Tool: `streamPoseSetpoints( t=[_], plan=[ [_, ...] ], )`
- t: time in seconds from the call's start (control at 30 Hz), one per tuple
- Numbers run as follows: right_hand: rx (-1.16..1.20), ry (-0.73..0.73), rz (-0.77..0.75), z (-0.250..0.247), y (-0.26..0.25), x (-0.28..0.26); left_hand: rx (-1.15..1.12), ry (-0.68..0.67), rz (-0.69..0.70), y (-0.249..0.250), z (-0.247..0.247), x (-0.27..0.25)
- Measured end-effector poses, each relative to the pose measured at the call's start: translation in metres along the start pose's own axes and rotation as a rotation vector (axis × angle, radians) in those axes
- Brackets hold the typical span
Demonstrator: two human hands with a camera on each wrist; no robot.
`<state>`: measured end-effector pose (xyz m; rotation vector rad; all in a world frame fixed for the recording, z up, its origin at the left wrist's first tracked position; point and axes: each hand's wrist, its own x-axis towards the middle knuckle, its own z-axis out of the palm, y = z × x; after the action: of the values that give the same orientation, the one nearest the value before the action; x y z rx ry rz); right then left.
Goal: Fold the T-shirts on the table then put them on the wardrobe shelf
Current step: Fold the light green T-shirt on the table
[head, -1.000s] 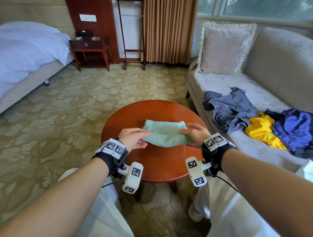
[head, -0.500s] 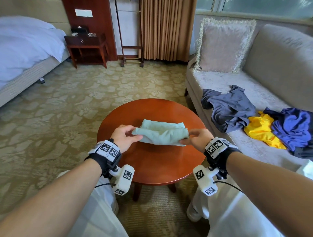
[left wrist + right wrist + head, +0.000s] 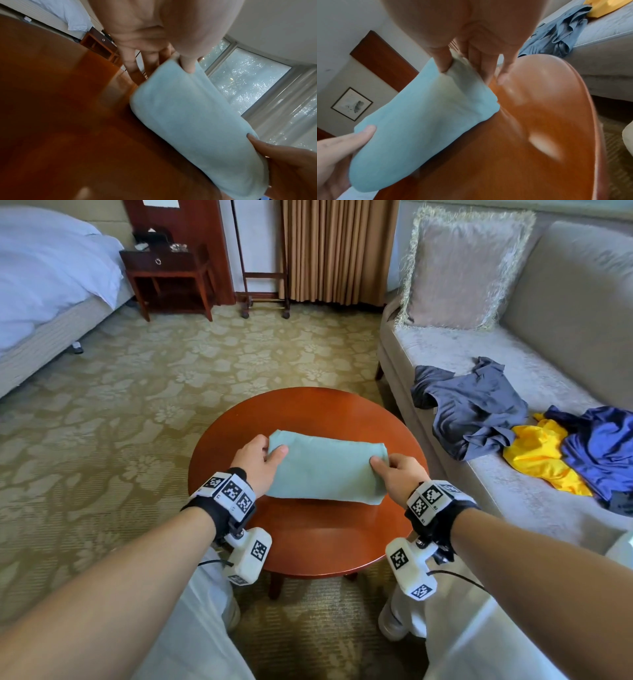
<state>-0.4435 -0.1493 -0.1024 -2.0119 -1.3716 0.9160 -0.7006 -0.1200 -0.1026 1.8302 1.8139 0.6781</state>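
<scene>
Pale green cloth, the folded T-shirt, hangs just over the round wooden table, pinched at its left end by the left hand, thumb on top, and at its right end by the right hand likewise. The unsupported middle could sag, or a loosened pinch let the layers slide open. Both wrist views are blurred; no wardrobe is in sight, and loose shirts wait on the sofa.

A hotel-like bedroom: bed, sofa, curtains, patterned carpet.
</scene>
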Motion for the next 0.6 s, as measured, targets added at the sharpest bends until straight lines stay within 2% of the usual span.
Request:
streamPoseSetpoints(
  t=[0.13, 0.37, 0.43, 0.53, 0.6],
  plan=[
    [-0.131, 0.066, 0.087, 0.012, -0.001, 0.006, 0.059, 0.016, -0.098, -0.001, 0.015, 0.013],
    [-0.270, 0.064, 0.267, 0.021, -0.010, 0.015, 0.104, -0.070, -0.315, -0.004, 0.027, 0.025],
    [-0.315, 0.113, 0.233, 0.021, -0.013, 0.015, 0.113, -0.069, -0.340, -0.004, 0.026, 0.027],
    [-0.318, 0.207, 0.018, 0.024, -0.014, 0.019, 0.127, -0.056, -0.312, 0.001, 0.021, 0.029],
    [-0.329, 0.179, -0.071, 0.026, -0.016, 0.020, 0.067, -0.095, -0.360, 0.006, 0.019, 0.029]
  ],
)
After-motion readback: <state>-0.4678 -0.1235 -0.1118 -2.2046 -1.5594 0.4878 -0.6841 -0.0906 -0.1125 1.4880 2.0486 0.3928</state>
